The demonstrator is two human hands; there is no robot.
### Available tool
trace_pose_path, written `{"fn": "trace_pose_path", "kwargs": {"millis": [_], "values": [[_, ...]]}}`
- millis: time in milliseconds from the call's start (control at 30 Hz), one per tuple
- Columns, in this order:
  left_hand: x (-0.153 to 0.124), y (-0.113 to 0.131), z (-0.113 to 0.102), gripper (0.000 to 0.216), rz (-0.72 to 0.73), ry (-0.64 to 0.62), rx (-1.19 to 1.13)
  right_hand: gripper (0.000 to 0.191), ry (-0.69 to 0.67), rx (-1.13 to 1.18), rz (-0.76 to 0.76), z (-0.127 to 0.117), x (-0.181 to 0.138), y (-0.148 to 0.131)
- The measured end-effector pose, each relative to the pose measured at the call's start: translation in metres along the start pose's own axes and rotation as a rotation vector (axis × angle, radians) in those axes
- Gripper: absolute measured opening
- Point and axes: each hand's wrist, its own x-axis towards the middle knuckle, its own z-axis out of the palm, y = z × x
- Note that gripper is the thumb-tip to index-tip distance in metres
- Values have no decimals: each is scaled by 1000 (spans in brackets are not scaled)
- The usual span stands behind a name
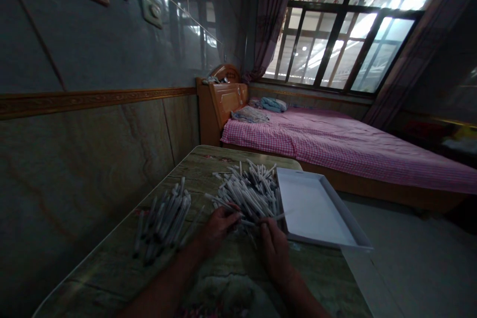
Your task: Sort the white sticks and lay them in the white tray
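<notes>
A large heap of slim, whitish pens (249, 191) lies in the middle of the table. Along its near edge, my left hand (218, 226) has thumb and fingers closed on a pen. My right hand (275, 246) is pinched a short way to the right, and a thin pale pen (281, 216) pokes out past its fingertips. Dim light and blur hide the exact grip of both hands. To the left, a smaller bundle of pens (164, 218) with dark near ends lies roughly lined up.
A shallow white tray (316, 208) sits right of the heap, reaching past the edge of the marbled table (223, 278). Beyond stands a bed (316, 144) with a pink checked sheet and wooden headboard (219, 109). A tiled wall (93, 159) runs along the left.
</notes>
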Motion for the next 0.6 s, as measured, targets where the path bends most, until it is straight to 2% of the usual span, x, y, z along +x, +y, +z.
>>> {"fn": "trace_pose_path", "kwargs": {"millis": [100,200,400,600], "values": [[0,-6,4,38,67,-40,112,46,-100,-124,-6,8,3,-4],[0,-9,4,39,107,-55,157,52,-116,-204,11,12,8,-3],[-3,-12,8,41,74,-79,176,58,-91,-95,55,15,9,8],[0,-9,5,43,149,76,56,47,-47,-38,69,14,9,5]]}}
